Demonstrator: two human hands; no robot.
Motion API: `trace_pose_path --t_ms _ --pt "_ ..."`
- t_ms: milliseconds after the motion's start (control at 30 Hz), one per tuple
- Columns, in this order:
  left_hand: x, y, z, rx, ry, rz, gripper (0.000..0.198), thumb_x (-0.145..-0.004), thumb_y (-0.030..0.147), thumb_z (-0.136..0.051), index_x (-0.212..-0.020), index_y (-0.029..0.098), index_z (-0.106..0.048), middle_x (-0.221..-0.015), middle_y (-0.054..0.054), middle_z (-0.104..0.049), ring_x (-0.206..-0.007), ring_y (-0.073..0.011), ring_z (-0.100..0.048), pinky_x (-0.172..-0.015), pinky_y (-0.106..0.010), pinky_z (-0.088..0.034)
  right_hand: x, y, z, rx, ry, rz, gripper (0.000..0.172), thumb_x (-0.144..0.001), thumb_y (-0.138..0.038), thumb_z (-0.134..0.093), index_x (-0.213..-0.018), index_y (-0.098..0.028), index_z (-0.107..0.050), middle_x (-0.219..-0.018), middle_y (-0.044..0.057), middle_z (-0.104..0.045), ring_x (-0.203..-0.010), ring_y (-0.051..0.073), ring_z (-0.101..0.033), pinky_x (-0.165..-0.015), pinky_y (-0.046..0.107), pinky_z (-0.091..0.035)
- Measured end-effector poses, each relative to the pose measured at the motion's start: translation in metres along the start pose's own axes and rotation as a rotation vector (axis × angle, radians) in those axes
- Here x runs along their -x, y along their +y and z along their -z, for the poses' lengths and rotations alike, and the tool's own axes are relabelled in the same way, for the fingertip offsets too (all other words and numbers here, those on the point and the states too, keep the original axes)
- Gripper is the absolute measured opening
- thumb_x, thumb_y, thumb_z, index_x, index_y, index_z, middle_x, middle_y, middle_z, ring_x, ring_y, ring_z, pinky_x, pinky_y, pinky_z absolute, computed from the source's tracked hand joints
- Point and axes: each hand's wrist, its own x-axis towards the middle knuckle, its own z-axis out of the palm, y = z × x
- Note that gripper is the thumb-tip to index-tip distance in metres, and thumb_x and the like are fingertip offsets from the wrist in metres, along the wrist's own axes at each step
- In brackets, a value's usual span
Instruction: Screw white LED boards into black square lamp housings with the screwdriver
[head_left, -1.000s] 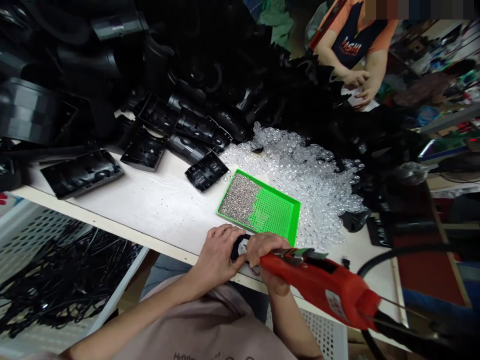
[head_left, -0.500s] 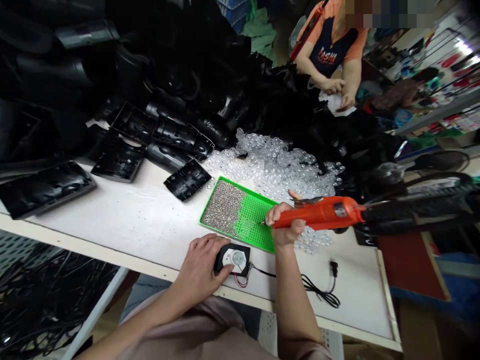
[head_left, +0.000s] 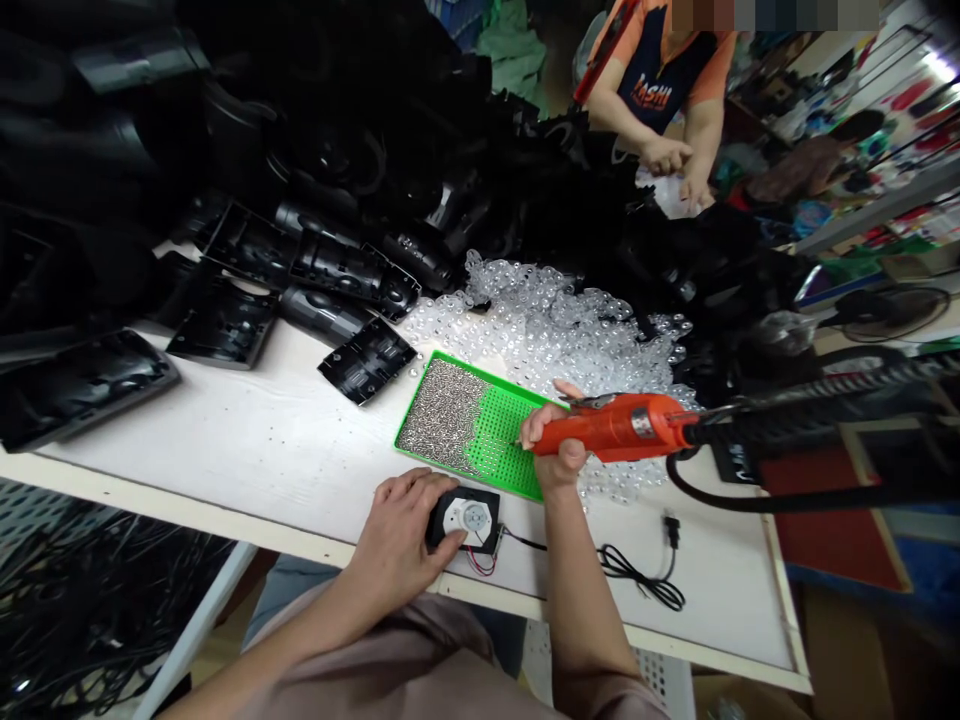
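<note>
My left hand (head_left: 401, 535) grips a small black square part with a white round centre (head_left: 465, 518), holding it down near the table's front edge. Red and black wires and a black cable with a plug (head_left: 645, 570) trail from it to the right. My right hand (head_left: 553, 445) is closed round an orange electric screwdriver (head_left: 619, 428), whose tip hovers over the bare green half of a green tray (head_left: 502, 440). A heap of small silver screws (head_left: 442, 412) fills the tray's left half.
Clear plastic pieces (head_left: 555, 320) are piled behind the tray. Black plastic housings (head_left: 330, 270) are stacked across the back and left of the white table (head_left: 255, 440). Another person in an orange shirt (head_left: 660, 90) works at the far side. A bin of black cables (head_left: 67, 610) sits lower left.
My right hand lifted the screwdriver off the black part and carried it up to the green tray. The left hand stayed on the part, whose white centre now shows.
</note>
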Motion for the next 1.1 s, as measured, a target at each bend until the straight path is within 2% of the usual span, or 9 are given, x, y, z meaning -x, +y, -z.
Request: trace_pose_path --t_ms 167,267,400,500,733,1100 --pt "0.001 0.002 0.000 0.020 -0.043 0.009 0.042 -0.084 0.035 -0.061 -0.122 0.022 -0.049 -0.118 -0.007 -0.062 -0.117 -0.0289 -0.049 -0.095 -0.044 -0.035 0.008 -0.057 -0.018 -0.030 0.015 0.116 0.063 -0.077 -0.074 -0.046 -0.122 -0.031 -0.050 -0.050 -0.009 -0.043 -0.032 0.009 -0.035 -0.034 0.023 -0.035" --pt "0.002 0.002 -0.001 0.037 -0.037 0.000 0.048 -0.083 0.043 -0.062 -0.124 0.023 -0.047 -0.121 -0.007 -0.061 -0.117 -0.0285 -0.049 -0.096 -0.044 -0.034 0.033 -0.077 -0.035 -0.083 -0.029 0.042 0.068 -0.076 -0.079 -0.040 -0.123 -0.031 -0.051 -0.049 -0.008 -0.043 -0.032 0.011 -0.035 -0.036 0.027 -0.037" --pt "0.004 0.002 -0.001 0.041 -0.036 -0.020 0.057 -0.079 0.047 -0.067 -0.125 0.021 -0.046 -0.123 -0.008 -0.060 -0.117 -0.0285 -0.049 -0.097 -0.044 -0.033 0.070 -0.066 -0.053 -0.157 -0.027 -0.054 0.069 -0.071 -0.076 -0.055 -0.122 -0.030 -0.054 -0.050 -0.008 -0.044 -0.035 0.010 -0.035 -0.039 0.026 -0.035" --pt "0.003 0.003 0.000 0.035 -0.049 -0.019 0.055 -0.079 0.045 -0.066 -0.124 0.021 -0.047 -0.123 -0.007 -0.061 -0.117 -0.0281 -0.049 -0.097 -0.044 -0.033 0.081 -0.050 -0.058 -0.168 -0.034 -0.062 0.067 -0.070 -0.075 -0.059 -0.119 -0.028 -0.056 -0.050 -0.008 -0.044 -0.036 0.010 -0.036 -0.041 0.025 -0.036" --pt "0.003 0.004 0.003 0.052 -0.053 -0.009 0.057 -0.078 0.047 -0.068 -0.124 0.023 -0.047 -0.122 -0.007 -0.061 -0.118 -0.0278 -0.049 -0.097 -0.043 -0.033 0.082 -0.044 -0.060 -0.159 -0.095 -0.039 0.062 -0.072 -0.071 -0.060 -0.117 -0.028 -0.057 -0.051 -0.008 -0.044 -0.037 0.010 -0.037 -0.040 0.025 -0.037" --pt "0.004 0.004 0.002 0.070 -0.041 -0.007 0.052 -0.080 0.043 -0.066 -0.124 0.023 -0.048 -0.122 -0.007 -0.061 -0.118 -0.0275 -0.049 -0.098 -0.043 -0.032 0.085 -0.045 -0.063 -0.161 -0.107 -0.043 0.057 -0.072 -0.069 -0.062 -0.112 -0.028 -0.059 -0.052 -0.008 -0.044 -0.038 0.010 -0.038 -0.040 0.024 -0.036"
